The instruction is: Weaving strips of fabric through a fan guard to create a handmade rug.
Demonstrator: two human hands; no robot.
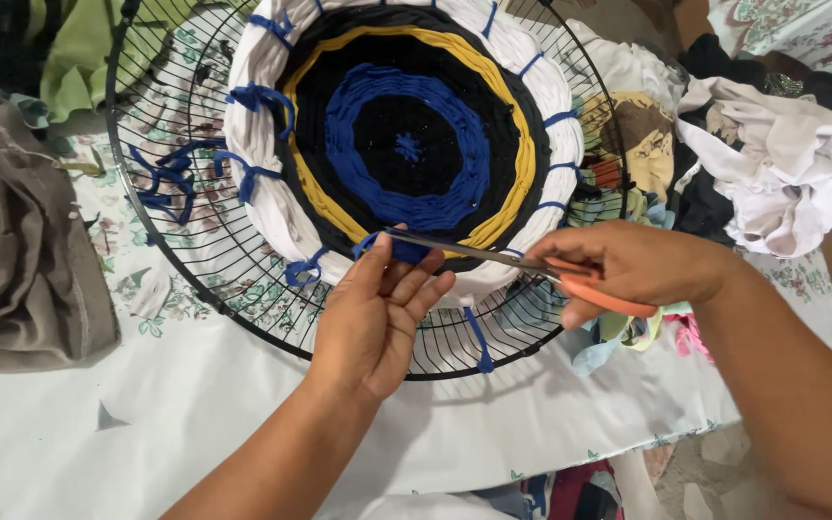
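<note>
Spread over a white floral cloth (195,404), our round wire grille (161,241) carries the woven rag mat (406,135). Our left hand (373,323) pinches a blue fabric strip (404,252) at its near edge; our right hand (628,270) grips orange-handled scissors (532,265), blades touching that strip.

The top edge cuts off the far rim of the wire fan guard (161,260); the right hand (628,265) hides the scissors' (493,255) handle loops.
</note>
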